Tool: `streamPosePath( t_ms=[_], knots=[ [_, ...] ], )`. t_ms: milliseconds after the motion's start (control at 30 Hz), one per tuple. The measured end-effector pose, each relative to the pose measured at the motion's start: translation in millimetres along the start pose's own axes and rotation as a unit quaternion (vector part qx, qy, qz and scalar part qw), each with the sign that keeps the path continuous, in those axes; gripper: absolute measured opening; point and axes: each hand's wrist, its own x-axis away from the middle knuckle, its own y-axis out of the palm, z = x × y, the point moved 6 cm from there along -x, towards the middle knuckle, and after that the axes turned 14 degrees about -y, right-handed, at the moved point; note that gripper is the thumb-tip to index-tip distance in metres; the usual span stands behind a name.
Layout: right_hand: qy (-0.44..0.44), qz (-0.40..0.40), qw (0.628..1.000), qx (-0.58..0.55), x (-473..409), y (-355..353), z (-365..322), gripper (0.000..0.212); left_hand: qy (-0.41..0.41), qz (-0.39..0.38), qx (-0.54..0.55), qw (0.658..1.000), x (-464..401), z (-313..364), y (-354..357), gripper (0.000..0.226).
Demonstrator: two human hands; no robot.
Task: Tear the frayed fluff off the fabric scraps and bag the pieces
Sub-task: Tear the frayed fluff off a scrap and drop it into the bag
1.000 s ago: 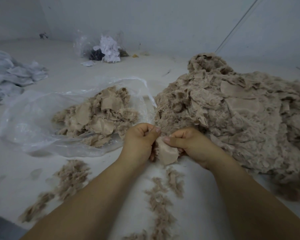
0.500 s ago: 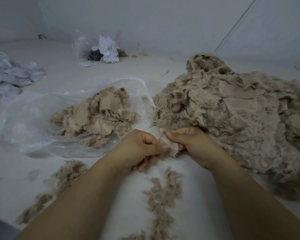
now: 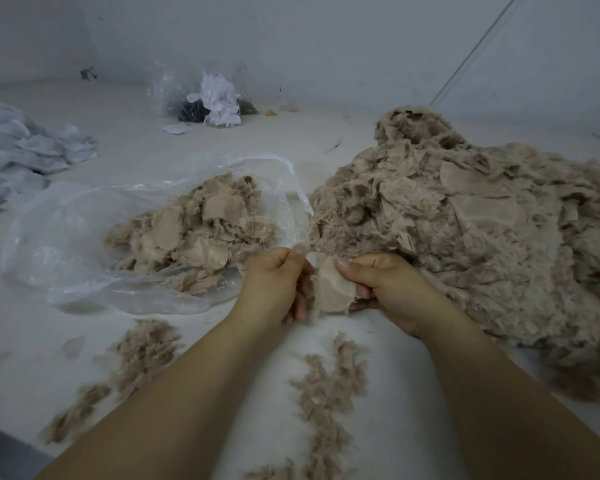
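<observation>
Both hands meet at the middle of a pale worktop (image 3: 406, 393). The right hand (image 3: 388, 289) is curled shut on a beige scrap (image 3: 333, 292), thumb pressed on its upper edge, the other fingers tucked behind it. The left hand (image 3: 274, 282) is closed in a loose fist just beside the scrap's left edge, thumb and forefinger pinched together at the top; whether it grips the scrap's fringe or only a wisp of fluff cannot be told. The scrap hangs between the two hands, its smooth backing facing the camera.

Just left of the hands lies a clear bag (image 3: 66, 244), on its side with its mouth open toward the hands. Inside it sits a heap of pieces (image 3: 194, 233), beige, some showing flat backing and some fuzzy, filling the end near the mouth while the far left part of the bag holds nothing visible.

To the right, touching the right hand's knuckles, rises a big pile (image 3: 471, 244) of the same beige furry scraps, spreading to the frame's right edge.

Torn fluff (image 3: 329, 389) lies loose on the worktop in a ragged line between the forearms, and a second strip (image 3: 132, 362) trails off to the left below the bag.

At the back, against the wall (image 3: 326, 39), stands another clear bag (image 3: 201, 91) with white shreds and something dark in it. A heap of white cloth (image 3: 18, 157) lies at the far left.
</observation>
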Motion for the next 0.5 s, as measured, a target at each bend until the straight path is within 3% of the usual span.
streamPosePath(
  t_ms=[100, 267, 333, 400, 500],
  knots=[
    [0.008, 0.021, 1.000, -0.004, 0, -2, 1, 0.039, 0.006, -0.068, -0.118, 0.991, 6, -2, 13, 0.038],
    [0.005, -0.027, 0.999, 0.033, 0, 0, 1, 0.041, 0.008, -0.072, -0.083, 0.994, 7, 0, 11, 0.050],
    [0.005, -0.031, 0.997, 0.065, 1, 1, 2, 0.030, 0.004, -0.078, -0.065, 0.995, 9, 1, 9, 0.051],
    [0.007, -0.024, 0.998, 0.056, 1, 1, 1, 0.017, 0.027, -0.041, 0.009, 0.999, 6, 4, 2, 0.047],
    [0.012, 0.004, 1.000, 0.029, 2, -2, -1, 0.022, 0.102, 0.033, 0.209, 0.972, -5, 24, -24, 0.025]
  ],
)
